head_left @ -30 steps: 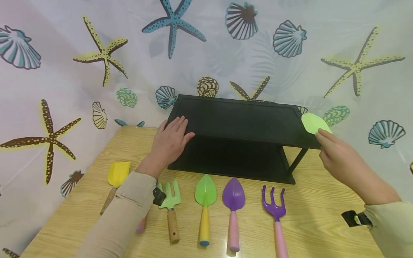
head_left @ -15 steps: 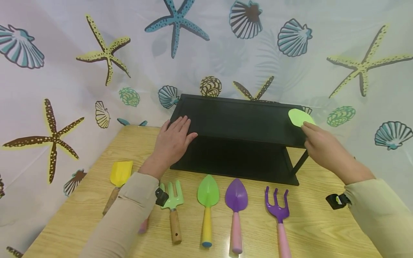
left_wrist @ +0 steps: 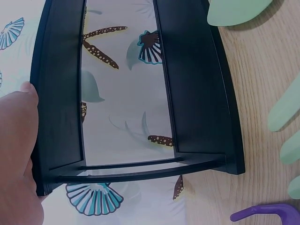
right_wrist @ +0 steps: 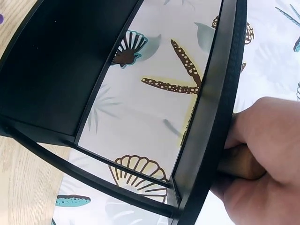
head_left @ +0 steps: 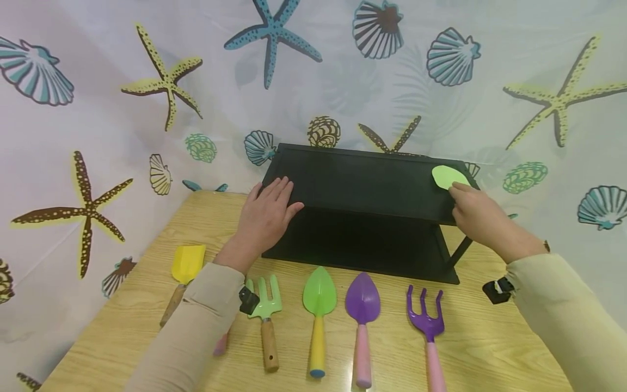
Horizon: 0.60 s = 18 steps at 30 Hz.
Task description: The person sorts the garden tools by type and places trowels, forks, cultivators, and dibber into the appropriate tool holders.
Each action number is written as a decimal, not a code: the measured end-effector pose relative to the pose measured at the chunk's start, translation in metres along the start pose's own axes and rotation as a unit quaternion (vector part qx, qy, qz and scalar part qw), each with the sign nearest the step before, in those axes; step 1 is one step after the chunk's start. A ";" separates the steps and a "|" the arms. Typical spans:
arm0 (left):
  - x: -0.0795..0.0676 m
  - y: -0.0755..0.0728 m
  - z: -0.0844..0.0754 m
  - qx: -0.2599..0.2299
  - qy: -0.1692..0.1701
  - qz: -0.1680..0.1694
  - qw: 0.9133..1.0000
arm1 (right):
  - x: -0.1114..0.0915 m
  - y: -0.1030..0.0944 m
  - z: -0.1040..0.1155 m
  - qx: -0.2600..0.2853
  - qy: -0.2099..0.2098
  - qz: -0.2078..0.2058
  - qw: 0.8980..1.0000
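Note:
A black two-tier shelf stands on the wooden table. My left hand rests with straight fingers on the left end of its upper board; in the left wrist view, part of that hand shows at the board's edge. My right hand grips a garden trowel by its wooden handle. The trowel's light green blade overlaps the right end of the upper board in the head view, close over it. Most of the handle is hidden in the fist.
Along the table's front lie a yellow shovel, a light green hand fork, a green trowel, a purple trowel and a purple hand fork. A pink handle end pokes out by my left sleeve. A patterned cloth hangs behind.
My right hand has carried the trowel leftward, from beyond the shelf's right edge to over its upper board. My left hand stays on the shelf. The head view has shifted slightly.

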State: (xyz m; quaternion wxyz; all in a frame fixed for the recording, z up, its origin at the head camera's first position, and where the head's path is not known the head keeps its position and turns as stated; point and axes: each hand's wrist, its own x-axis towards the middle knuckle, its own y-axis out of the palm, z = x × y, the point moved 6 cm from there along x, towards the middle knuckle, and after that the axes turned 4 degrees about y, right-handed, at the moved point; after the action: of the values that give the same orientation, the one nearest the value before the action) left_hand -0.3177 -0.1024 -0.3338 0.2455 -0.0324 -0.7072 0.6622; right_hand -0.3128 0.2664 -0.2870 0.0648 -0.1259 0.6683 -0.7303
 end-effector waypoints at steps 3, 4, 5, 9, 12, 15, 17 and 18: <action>0.000 0.000 0.000 0.001 0.000 -0.001 1.000 | 0.004 0.001 -0.001 -0.001 0.001 -0.001 1.000; 0.001 0.000 0.000 0.002 -0.001 -0.001 1.000 | 0.006 0.001 -0.001 -0.002 0.002 -0.002 1.000; 0.001 0.000 0.000 0.002 -0.001 -0.001 1.000 | 0.007 0.002 -0.002 -0.003 0.004 -0.003 1.000; 0.000 0.000 -0.001 0.000 -0.001 0.001 1.000 | 0.011 0.002 -0.005 -0.008 0.014 -0.007 1.000; 0.000 0.000 -0.001 -0.002 0.001 -0.001 1.000 | 0.012 0.002 -0.007 -0.001 0.027 -0.007 1.000; 0.000 0.000 -0.001 -0.001 0.002 -0.004 1.000 | 0.011 0.002 -0.008 0.010 0.036 -0.004 0.999; 0.000 0.000 -0.001 -0.001 0.001 -0.005 1.000 | 0.010 0.002 -0.008 0.018 0.042 0.000 0.999; 0.000 -0.001 -0.001 0.000 0.001 -0.005 1.000 | 0.010 0.002 -0.008 0.021 0.044 0.002 0.999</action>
State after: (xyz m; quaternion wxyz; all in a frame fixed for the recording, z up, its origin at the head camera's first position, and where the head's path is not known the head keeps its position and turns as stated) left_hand -0.3176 -0.1018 -0.3331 0.2497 -0.0297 -0.7073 0.6607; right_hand -0.3247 0.2713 -0.2885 0.0398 -0.0912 0.6554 -0.7487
